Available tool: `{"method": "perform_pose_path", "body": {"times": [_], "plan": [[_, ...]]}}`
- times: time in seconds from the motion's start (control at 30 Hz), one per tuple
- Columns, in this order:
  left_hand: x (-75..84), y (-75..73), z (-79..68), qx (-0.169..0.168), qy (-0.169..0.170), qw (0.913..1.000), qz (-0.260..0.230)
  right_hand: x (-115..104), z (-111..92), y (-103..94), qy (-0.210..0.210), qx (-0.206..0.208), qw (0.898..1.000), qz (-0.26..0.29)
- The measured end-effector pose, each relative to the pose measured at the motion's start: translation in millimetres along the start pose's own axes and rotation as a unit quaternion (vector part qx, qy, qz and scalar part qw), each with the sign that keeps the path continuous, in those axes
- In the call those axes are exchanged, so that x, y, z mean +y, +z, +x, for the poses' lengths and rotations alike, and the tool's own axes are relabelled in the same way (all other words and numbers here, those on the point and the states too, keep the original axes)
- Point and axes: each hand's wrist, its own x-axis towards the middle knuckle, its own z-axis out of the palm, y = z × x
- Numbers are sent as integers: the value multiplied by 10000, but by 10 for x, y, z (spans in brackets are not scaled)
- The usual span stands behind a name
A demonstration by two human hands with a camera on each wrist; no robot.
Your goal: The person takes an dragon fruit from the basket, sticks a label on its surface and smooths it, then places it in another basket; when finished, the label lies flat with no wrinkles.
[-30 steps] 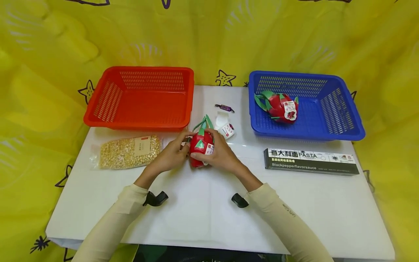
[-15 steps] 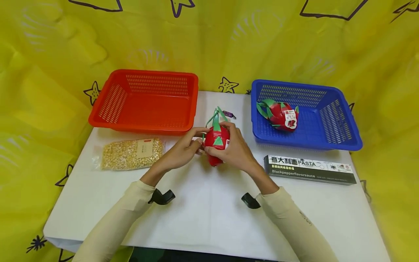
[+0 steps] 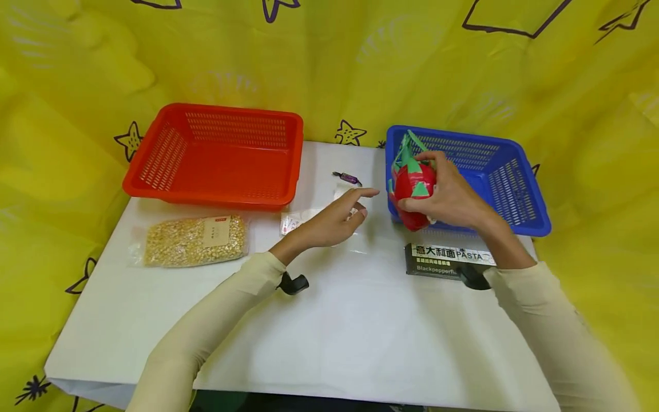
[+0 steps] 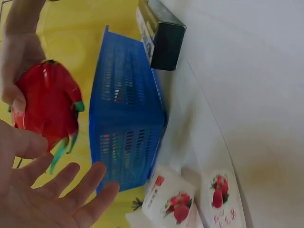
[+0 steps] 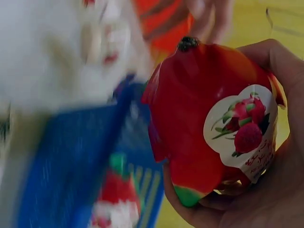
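Note:
My right hand (image 3: pixel 453 191) grips a red dragon fruit (image 3: pixel 413 186) with green leaf tips, held over the near left side of the blue basket (image 3: pixel 515 229). In the right wrist view, a white label with a fruit picture shows on the held dragon fruit (image 5: pixel 190 114). Inside the basket, a second dragon fruit (image 5: pixel 118 190) appears below it. My left hand (image 3: pixel 329 223) hovers over the table's middle, its fingers loosely spread and holding nothing. Below it lie white labels with fruit pictures (image 4: pixel 173 199), partly covered by the hand in the head view.
A red basket (image 3: pixel 206 197) stands at the back left, with a bag of yellow corn kernels (image 3: pixel 193 240) before it. A purple wrapped candy (image 3: pixel 347 178) lies between the baskets. Under my right wrist is a black pasta box (image 3: pixel 443 260), in front of the blue basket.
The dragon fruit has moved from the table's middle to the right, over the blue basket, in my right hand. My left hand has let go of it and moved slightly right.

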Motion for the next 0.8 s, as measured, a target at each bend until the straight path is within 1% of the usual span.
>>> {"method": "perform_pose_path", "body": {"times": [0.07, 0.13, 0.27, 0.37, 0.47, 0.53, 0.67, 0.8], "plan": [[-5, 55, 88, -44, 66, 9995, 303, 102, 4, -191, 97, -22, 9999, -134], [2, 101, 178, -13, 114, 9985, 532, 202, 11, -380, 177, -38, 9994, -295], [37, 162, 359, 176, 197, 9953, 932, 364, 34, -711, 251, -160, 9964, -797], [50, 199, 492, 325, 172, 9928, 1143, 466, 64, -886, 349, -360, 9904, -1287], [48, 229, 603, 477, 64, 9903, 1306, 562, 114, -1003, 545, -619, 9801, -1804], [39, 243, 652, 573, -35, 9888, 1379, 621, 165, -1049, 680, -817, 9732, -2041], [18, 263, 703, 651, -236, 9863, 1494, 760, 278, -1095, 844, -1116, 9654, -2201], [-13, 313, 739, 610, -274, 9864, 1502, 932, 325, -1113, 1064, -1278, 9579, -2342]]}}
